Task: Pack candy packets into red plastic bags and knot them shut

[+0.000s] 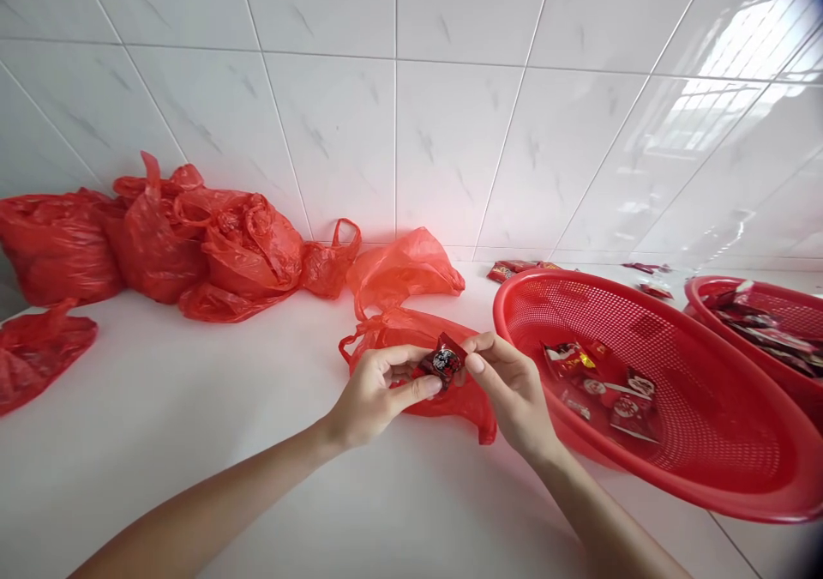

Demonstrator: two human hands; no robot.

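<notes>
Between both hands is a small dark-red snack packet (446,361) with a black and white print on its front. My left hand (379,390) pinches its left side, thumb on the front face. At the packet's upper right edge, the thumb and fingertips of my right hand (505,382) close on the wrapper. Below and behind the hands lies a flattened red plastic bag (399,330) on the white counter. To the right of my right hand stands a red perforated basket (713,390), with several similar packets (633,416) at its bottom.
Several filled red bags (250,244) line the tiled wall (347,133) at the left. Another red bag (45,356) lies at the left edge. Behind the basket are loose packets (514,270). A second red basket (713,286) holding packets stands at the far right.
</notes>
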